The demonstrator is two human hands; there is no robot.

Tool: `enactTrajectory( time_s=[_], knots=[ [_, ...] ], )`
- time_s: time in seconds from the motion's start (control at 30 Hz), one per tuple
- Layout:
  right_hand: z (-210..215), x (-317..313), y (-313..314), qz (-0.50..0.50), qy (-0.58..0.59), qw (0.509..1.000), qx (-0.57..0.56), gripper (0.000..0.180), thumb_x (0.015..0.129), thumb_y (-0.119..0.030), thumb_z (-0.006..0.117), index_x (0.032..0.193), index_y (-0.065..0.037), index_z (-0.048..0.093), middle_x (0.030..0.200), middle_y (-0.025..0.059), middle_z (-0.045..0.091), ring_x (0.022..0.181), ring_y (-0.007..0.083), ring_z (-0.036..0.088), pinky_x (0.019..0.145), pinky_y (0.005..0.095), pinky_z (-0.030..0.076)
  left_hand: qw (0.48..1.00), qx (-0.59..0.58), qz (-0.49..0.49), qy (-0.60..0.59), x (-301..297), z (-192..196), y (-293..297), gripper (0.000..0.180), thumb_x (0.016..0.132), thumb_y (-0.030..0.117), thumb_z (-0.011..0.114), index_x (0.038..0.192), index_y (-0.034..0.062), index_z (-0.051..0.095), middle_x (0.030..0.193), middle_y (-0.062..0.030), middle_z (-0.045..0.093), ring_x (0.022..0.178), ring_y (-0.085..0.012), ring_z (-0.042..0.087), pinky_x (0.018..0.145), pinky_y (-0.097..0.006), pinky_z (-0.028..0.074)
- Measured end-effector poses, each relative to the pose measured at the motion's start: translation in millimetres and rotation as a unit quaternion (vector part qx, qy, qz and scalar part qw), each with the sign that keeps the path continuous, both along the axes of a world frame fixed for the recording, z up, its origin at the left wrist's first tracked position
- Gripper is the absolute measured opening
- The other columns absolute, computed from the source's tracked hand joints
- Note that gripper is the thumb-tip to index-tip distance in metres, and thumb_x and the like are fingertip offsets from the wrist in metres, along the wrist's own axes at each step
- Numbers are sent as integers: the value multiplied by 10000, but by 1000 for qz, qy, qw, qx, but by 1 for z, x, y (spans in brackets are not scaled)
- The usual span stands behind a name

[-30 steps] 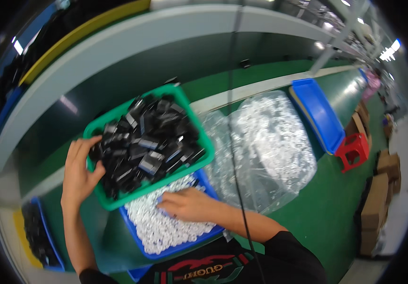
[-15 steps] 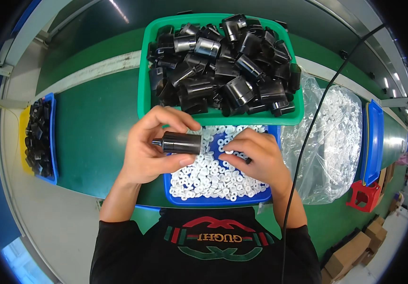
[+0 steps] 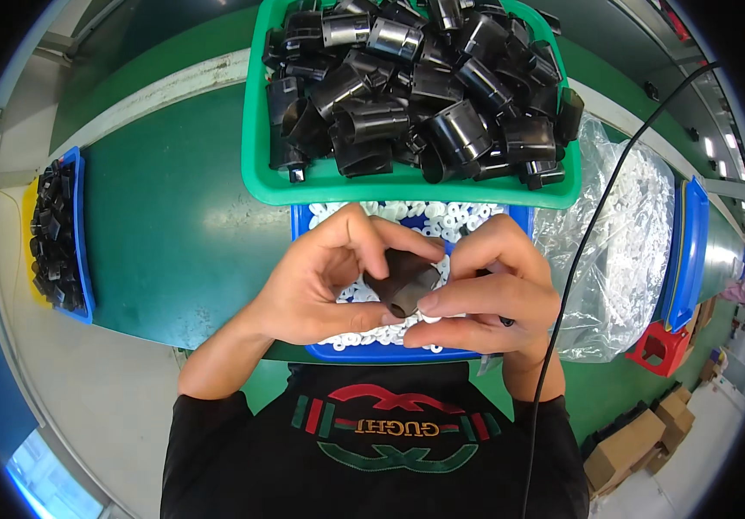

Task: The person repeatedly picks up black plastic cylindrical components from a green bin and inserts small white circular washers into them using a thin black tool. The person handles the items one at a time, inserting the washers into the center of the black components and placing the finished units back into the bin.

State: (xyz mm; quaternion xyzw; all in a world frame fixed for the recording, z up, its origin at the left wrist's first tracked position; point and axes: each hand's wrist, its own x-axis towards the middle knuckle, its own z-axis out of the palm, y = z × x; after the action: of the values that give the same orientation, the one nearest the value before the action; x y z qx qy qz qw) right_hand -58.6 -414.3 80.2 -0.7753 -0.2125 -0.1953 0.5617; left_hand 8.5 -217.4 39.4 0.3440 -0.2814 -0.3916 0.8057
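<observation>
A black cylindrical part (image 3: 409, 277) is sitting tilted between the two hands, above the blue tray (image 3: 355, 353) at the table's near edge. The left hand (image 3: 320, 281) is gripping the part, its fingers curling over the far side and its thumb pressing low beside the narrow end, which is pointing toward the table's near edge. The right hand (image 3: 502, 290) is closing its fingers narrowly around a white ring (image 3: 430, 317), holding it right beside that end; whether ring and part are touching, I cannot tell. Small dark bits are showing among the right fingers, too covered to identify.

Beneath the hands, loose white rings (image 3: 459, 214) are covering much of the blue tray's floor. The green bin (image 3: 255, 138) is standing at the tray's far edge and overhanging it, and a heap of black parts (image 3: 459, 130) is filling it. Beyond the tray's right edge, a clear plastic bag (image 3: 619, 242) is holding many white pieces. Toward the left end of the green table (image 3: 165, 233), a blue-edged container (image 3: 83, 251) is carrying more black parts. A black cable (image 3: 593, 203) is running down past the right forearm. Farther right, a red stool (image 3: 662, 349) is standing.
</observation>
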Motion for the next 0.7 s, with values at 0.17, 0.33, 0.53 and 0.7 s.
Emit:
enactTrajectory(
  time_s=[0.17,0.33,0.53,0.7],
  knots=[
    [-1,-3,5,-6,2,999,-40,384,568,-205,926,907,-130,762,832,-3,476,598,107,481,483,238,390,998,-31,-8,49,-8,-4,-4,500,782,-54,763,1137,74,436,1271,-236,580,1218,-277,561,1010,-404,455],
    [-7,-4,8,-38,-13,999,-19,468,550,-195,928,976,-122,749,879,16,516,619,127,522,505,240,438,999,-31,35,-14,-6,-6,-7,527,768,-48,782,1143,76,434,1226,-229,607,1186,-284,588,1015,-411,459],
    [-9,-5,8,-42,-20,999,-18,501,549,-154,928,1009,-107,733,929,40,563,662,143,566,538,248,470,996,-22,60,-58,-4,-9,-5,546,748,-74,778,1154,76,443,1213,-222,612,1193,-287,587,997,-419,477],
    [-15,-6,3,-43,-28,999,-19,515,557,-152,927,1024,-85,721,937,52,583,703,170,601,559,258,494,990,-2,62,-130,2,-2,-3,582,724,-122,747,1197,60,462,1246,-217,589,1202,-301,580,973,-437,494]
  ],
)
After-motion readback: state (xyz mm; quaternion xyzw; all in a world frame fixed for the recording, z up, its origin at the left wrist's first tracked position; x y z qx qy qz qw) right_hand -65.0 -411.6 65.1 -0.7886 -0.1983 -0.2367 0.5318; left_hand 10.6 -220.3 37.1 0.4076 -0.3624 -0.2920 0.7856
